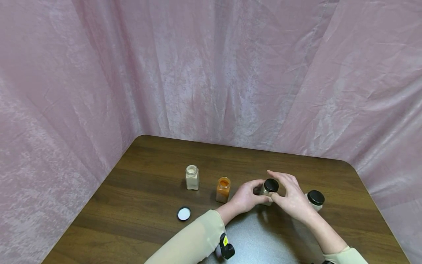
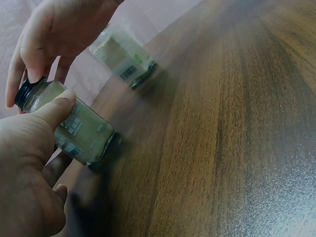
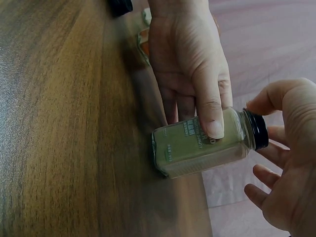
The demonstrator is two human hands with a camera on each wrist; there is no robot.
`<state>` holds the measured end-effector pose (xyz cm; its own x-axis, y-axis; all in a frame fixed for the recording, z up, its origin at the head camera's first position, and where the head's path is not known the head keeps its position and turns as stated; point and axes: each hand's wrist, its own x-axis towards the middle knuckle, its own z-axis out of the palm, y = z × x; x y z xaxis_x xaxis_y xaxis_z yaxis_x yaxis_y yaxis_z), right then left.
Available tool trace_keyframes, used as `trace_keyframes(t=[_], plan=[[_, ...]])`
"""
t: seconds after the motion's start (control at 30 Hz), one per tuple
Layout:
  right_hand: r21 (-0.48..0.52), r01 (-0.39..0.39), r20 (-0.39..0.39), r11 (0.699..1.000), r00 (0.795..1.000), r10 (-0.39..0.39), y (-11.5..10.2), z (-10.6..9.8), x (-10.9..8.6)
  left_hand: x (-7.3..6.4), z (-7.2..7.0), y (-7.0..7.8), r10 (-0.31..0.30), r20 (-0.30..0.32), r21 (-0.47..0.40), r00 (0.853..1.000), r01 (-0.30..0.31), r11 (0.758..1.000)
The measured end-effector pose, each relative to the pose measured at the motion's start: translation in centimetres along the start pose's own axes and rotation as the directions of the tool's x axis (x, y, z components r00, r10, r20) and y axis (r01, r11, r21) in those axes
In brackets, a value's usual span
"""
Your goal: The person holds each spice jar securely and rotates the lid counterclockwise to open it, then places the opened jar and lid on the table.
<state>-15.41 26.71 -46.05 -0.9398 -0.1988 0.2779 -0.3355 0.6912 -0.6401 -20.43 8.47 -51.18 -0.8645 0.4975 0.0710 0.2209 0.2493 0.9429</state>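
Observation:
My left hand point(image 1: 245, 197) grips the body of a square glass spice jar point(image 3: 197, 148), its thumb across the printed side. Pale greenish powder fills most of this jar, and its base is close to the table. At the black lid point(image 3: 257, 129), my right hand point(image 1: 291, 198) has its thumb against the edge and its fingers curved around the far side. An uncapped jar of orange powder point(image 1: 222, 190) stands just left of my left hand. Beyond my right wrist is another black-capped jar point(image 2: 121, 57) with pale contents.
An uncapped jar of whitish powder point(image 1: 192, 179) stands farther left on the wooden table point(image 1: 145, 183). In front of it a loose black lid point(image 1: 183, 213) lies with its white inside up. A pink curtain point(image 1: 211, 73) hangs behind the table.

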Motion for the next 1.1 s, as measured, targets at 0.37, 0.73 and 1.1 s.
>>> trace_keyframes(t=[0.37, 0.73, 1.1], plan=[[-0.012, -0.055, -0.019, 0.998, 0.998, 0.055, 0.03, -0.06, 0.12, -0.04, -0.07, 0.0, 0.038, -0.003, 0.009, 0.999, -0.038, 0.999], [-0.045, -0.094, -0.071, 0.995, 0.993, 0.09, 0.15, 0.2, 0.16, -0.03, -0.1, -0.08, 0.04, 0.001, 0.015, 0.999, -0.04, 0.999], [-0.039, -0.167, -0.09, 0.985, 0.983, 0.162, -0.02, 0.05, 0.04, -0.06, -0.03, 0.0, 0.023, 0.001, -0.006, 1.0, -0.023, 1.0]])
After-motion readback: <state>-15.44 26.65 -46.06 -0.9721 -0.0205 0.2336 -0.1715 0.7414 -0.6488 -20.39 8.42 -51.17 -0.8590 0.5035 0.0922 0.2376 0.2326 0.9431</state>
